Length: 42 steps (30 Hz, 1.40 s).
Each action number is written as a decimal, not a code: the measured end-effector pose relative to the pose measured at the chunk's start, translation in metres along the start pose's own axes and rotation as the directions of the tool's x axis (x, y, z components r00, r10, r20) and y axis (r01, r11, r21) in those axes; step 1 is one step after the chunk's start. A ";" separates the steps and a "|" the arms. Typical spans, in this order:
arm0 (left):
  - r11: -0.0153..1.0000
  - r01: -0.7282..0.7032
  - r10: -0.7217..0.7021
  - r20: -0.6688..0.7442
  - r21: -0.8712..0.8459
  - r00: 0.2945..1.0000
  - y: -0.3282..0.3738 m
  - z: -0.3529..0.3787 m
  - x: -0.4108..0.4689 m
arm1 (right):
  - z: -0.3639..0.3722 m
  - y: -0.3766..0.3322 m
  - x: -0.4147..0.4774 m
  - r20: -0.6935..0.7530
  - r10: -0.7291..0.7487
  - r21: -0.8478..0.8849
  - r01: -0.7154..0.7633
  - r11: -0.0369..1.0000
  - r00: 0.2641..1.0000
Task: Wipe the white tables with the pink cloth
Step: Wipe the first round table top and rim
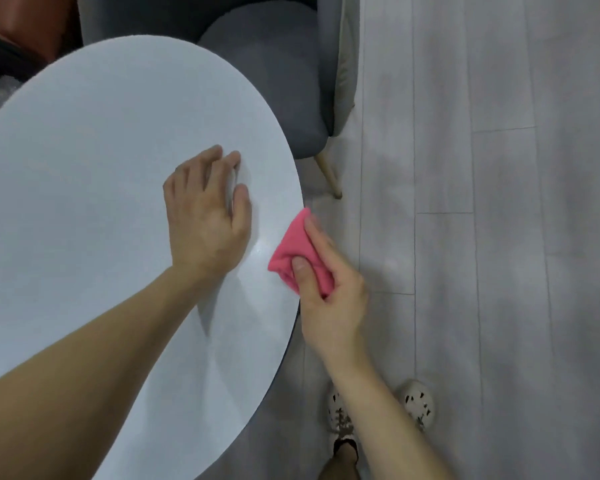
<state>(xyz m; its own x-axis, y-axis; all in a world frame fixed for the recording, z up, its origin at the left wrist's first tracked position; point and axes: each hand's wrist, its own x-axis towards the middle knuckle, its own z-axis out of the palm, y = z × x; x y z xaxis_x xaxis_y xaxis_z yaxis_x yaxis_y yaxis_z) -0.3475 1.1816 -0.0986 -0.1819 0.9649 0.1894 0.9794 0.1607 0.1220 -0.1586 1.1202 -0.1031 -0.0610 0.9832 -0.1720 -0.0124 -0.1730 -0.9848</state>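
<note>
A: Entry one, nearest the wearer?
B: Speckled pale shoes (pixel 418 403), standing on the grey plank floor (pixel 482 202), just beside the near rim of the counter (pixel 84 168).
A: Entry two?
B: Right hand (pixel 329 289), reaching in at the counter's right edge. Its fingers (pixel 317 237) are clamping on the pink cloth (pixel 293 247), the thumb pressing on top and the others wrapping behind and beneath.
A: And the cloth's position?
B: Bunching into a wad and lying against the white top right at the rim, part of it overhanging toward the floor.
A: Handling notes?
B: Judging by the folds, it is light, soft and limp, with nothing to break. It is likely dragging a little on the smooth top rather than sliding free. It is best gathered in the middle, as here, so no loose corner is trailing. A flatter palm over it would be spreading more fabric per stroke.
A: Entry three?
B: Left hand (pixel 205 209), resting on the counter further in, near the cloth but apart from it. Its fingers are lying loosely bent and slightly apart, tips touching the surface, holding nothing I can make out. It appears to be steadying the top.
A: Entry four, farthest?
B: Grey upholstered chair (pixel 271 81), sitting beyond the counter, with one pale wooden leg (pixel 328 174) showing past the rim.
</note>
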 end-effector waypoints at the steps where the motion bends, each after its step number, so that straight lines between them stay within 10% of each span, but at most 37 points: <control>1: 1.000 0.004 -0.004 0.004 0.000 1.000 0.000 0.000 0.001 | 0.000 0.002 -0.001 -0.007 0.006 0.008 -0.006 1.000 1.000; 9: 1.000 -0.004 0.004 0.003 -0.017 1.000 -0.002 0.001 0.001 | 0.055 -0.035 0.236 0.270 -0.017 -0.210 0.076 0.975 0.963; 17: 1.000 0.017 -0.017 0.042 0.009 0.999 0.000 -0.001 0.000 | 0.014 -0.027 0.141 0.162 0.057 -0.108 -0.039 0.993 0.985; 28: 1.000 -0.023 0.023 0.029 0.015 0.999 -0.012 -0.008 0.036 | 0.094 -0.064 0.297 0.514 0.016 -0.269 0.143 0.952 0.858; 34: 0.821 0.571 -0.556 -0.204 0.019 0.806 -0.061 0.012 0.154 | 0.027 -0.049 0.226 0.475 0.007 -0.177 0.087 0.980 0.880; 42: 0.757 0.646 -0.618 -0.218 0.094 0.755 -0.062 0.029 0.160 | 0.171 -0.070 0.375 0.723 0.045 -0.259 0.210 0.943 0.690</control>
<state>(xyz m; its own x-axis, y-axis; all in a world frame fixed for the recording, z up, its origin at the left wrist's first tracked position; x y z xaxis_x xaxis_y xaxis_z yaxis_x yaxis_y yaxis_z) -0.4350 1.3324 -0.1037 -0.7617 0.5843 0.2800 0.6322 0.7649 0.1234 -0.3517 1.4909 -0.0945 -0.7641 0.6283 -0.1462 0.2339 0.0586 -0.9705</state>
